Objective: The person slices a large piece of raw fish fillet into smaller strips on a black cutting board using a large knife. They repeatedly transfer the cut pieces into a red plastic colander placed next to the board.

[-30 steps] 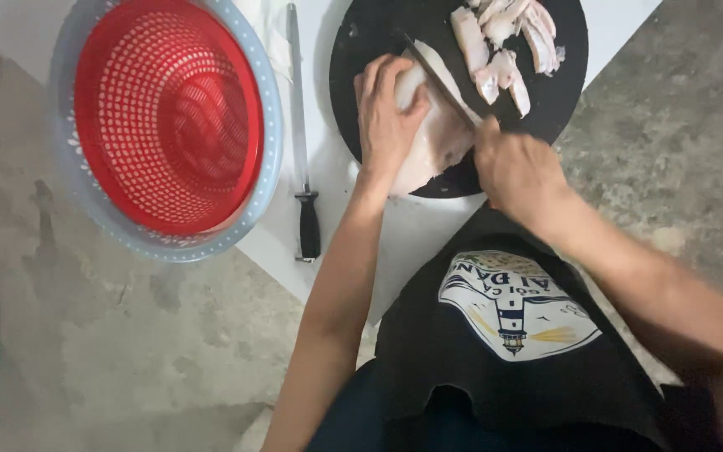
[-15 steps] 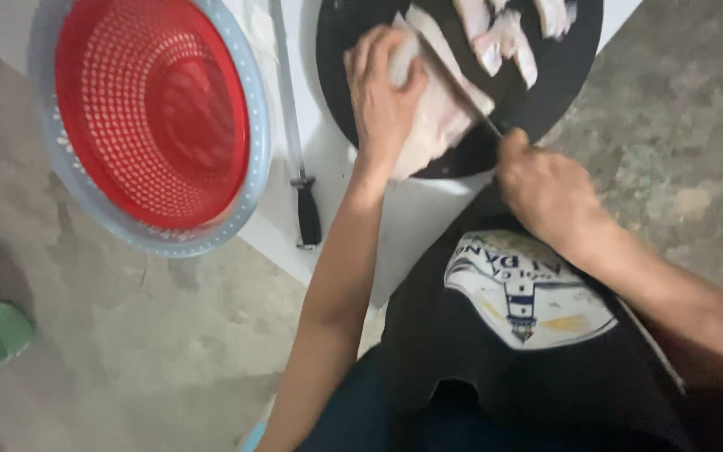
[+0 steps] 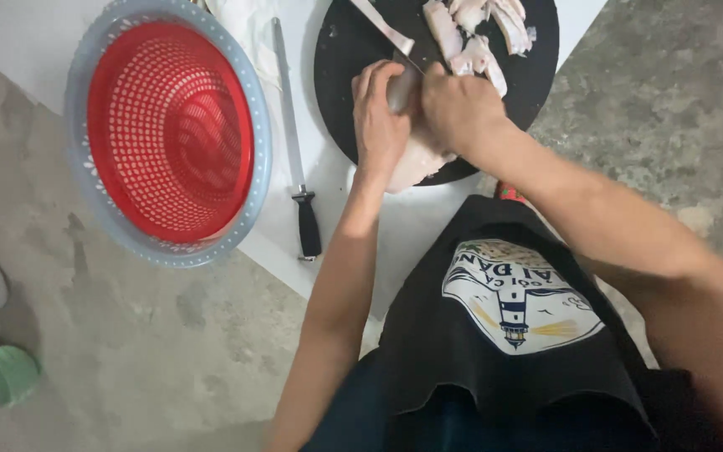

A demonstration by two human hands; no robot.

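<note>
Pale meat (image 3: 416, 159) under both hands, at the near edge of a round black board (image 3: 345, 75).

From left: a red colander (image 3: 169, 130) sits in a grey basin (image 3: 85, 180), likely for finished pieces; a sharpening steel (image 3: 294, 159) lies within reach on the white desk (image 3: 27, 42). The left hand (image 3: 378, 125) presses the meat to steady it; the right hand (image 3: 462, 109) grips a knife (image 3: 382, 27). Cut strips (image 3: 474, 33) lie at the board's far side.

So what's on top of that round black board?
On the round black board lie pale cut strips and a bigger pale piece; both hands cover most of it.
</note>
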